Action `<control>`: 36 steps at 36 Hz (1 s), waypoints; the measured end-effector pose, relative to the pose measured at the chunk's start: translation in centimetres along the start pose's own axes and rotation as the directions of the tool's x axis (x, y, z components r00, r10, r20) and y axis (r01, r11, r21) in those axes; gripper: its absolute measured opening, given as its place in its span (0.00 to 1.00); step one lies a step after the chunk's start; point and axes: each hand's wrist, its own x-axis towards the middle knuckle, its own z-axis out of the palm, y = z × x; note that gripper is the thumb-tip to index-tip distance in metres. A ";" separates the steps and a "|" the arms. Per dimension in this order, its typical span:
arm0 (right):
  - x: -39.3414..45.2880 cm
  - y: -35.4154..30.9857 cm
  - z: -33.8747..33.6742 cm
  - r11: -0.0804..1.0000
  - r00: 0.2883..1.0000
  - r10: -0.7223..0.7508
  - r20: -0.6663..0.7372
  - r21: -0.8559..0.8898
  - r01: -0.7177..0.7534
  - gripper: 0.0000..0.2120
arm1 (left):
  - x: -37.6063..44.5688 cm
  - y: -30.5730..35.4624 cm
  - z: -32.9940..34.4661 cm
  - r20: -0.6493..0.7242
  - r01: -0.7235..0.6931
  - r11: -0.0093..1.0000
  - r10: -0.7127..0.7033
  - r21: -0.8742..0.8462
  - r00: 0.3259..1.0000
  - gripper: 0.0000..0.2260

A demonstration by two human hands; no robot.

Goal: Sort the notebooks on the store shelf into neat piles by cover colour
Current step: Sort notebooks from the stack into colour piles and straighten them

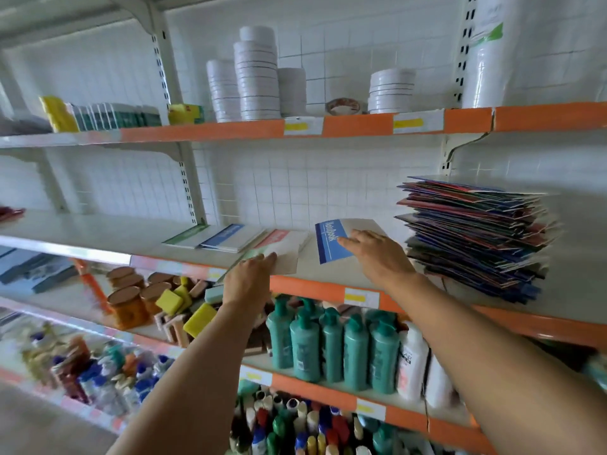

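Right hand [377, 254] fingers straight, pressing blue notebook [331, 243] flat on shelf [328, 274]. Left hand [251, 280] grips green-edged notebook [282, 256] at shelf edge. Mixed stack [473, 238] right.

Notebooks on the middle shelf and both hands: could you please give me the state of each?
Blue notebook: flat on the shelf, right hand resting on it, fingers straight.
Green notebook: overhanging the shelf's front edge, held by the left hand.
Red notebook: flat, partly covered by the green one.
Tall notebook pile: unsorted, mixed colours, edges ragged.
Green and blue notebooks at left: flat, overlapping.
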 end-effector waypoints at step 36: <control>19.4 -18.3 9.9 0.987 0.996 0.029 0.080 0.154 -0.041 0.27 | 9.4 -26.2 6.8 0.010 0.054 0.997 -0.055 0.052 0.998 0.24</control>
